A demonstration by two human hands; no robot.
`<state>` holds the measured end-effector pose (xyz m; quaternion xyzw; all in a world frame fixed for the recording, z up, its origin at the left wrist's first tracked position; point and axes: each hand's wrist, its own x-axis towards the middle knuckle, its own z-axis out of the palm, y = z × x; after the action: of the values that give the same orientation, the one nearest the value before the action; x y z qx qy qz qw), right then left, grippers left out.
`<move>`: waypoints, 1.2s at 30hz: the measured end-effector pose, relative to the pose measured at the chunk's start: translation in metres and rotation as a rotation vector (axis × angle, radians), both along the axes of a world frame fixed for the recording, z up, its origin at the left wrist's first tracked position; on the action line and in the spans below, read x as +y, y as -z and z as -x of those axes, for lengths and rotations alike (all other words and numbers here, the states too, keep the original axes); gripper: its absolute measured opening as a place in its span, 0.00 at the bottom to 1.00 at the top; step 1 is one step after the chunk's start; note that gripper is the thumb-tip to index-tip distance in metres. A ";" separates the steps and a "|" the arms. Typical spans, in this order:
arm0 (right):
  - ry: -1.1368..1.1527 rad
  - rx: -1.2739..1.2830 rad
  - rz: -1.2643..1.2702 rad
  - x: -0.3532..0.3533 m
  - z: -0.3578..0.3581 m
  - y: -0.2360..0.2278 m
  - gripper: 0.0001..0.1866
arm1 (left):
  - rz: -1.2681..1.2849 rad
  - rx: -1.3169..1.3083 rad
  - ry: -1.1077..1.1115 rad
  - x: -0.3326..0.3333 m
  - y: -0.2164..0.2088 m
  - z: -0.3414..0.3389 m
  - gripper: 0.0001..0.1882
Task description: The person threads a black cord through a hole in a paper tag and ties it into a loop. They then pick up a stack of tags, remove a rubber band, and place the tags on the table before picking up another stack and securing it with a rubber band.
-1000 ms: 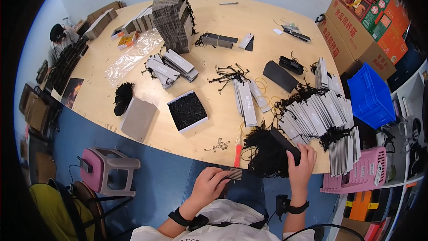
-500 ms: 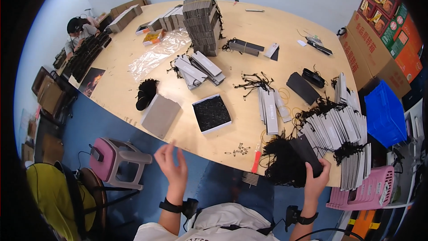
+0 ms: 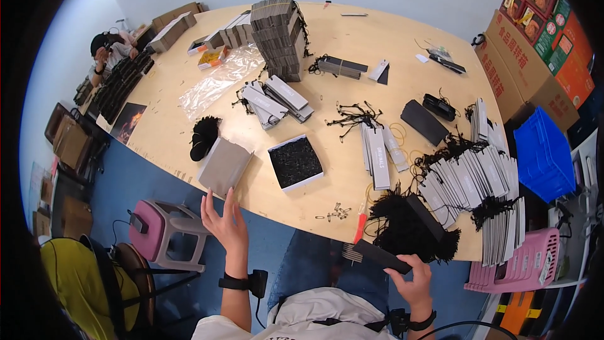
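Note:
My right hand pinches one end of a black hang tag at the table's near edge. Just beyond it lies a tangled heap of black cords with another black tag on top. My left hand is open, fingers spread, at the near edge of a grey cardboard piece; whether the fingertips touch it I cannot tell. Between the hands sits an open white box filled with small black pieces. Small metal pins and a red-handled tool lie nearby.
Corded grey tags cover the right side, with a blue bin and pink basket beyond. A tall tag stack stands at the back. A stool is at left; another person sits far left.
My right hand has moved left and nearer to me with a black tag, off the cord heap. My left hand has shifted left to the cardboard's edge. The other person's hand is now raised.

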<state>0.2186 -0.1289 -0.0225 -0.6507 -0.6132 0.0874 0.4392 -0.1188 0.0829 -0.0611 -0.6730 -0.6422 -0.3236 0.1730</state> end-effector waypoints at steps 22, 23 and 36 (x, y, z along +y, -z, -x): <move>-0.028 -0.053 0.036 -0.002 0.002 0.003 0.23 | -0.140 -0.102 -0.088 0.028 0.001 0.006 0.04; -0.031 -0.043 0.045 -0.002 0.002 0.004 0.23 | -0.137 -0.072 -0.092 0.028 0.004 0.007 0.06; -0.016 -0.066 0.035 -0.002 0.003 0.005 0.22 | -0.121 -0.021 -0.051 0.023 0.008 0.010 0.14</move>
<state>0.2161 -0.1309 -0.0274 -0.6560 -0.6309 0.0801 0.4065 -0.1291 0.1063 -0.0694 -0.6411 -0.6403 -0.3644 0.2151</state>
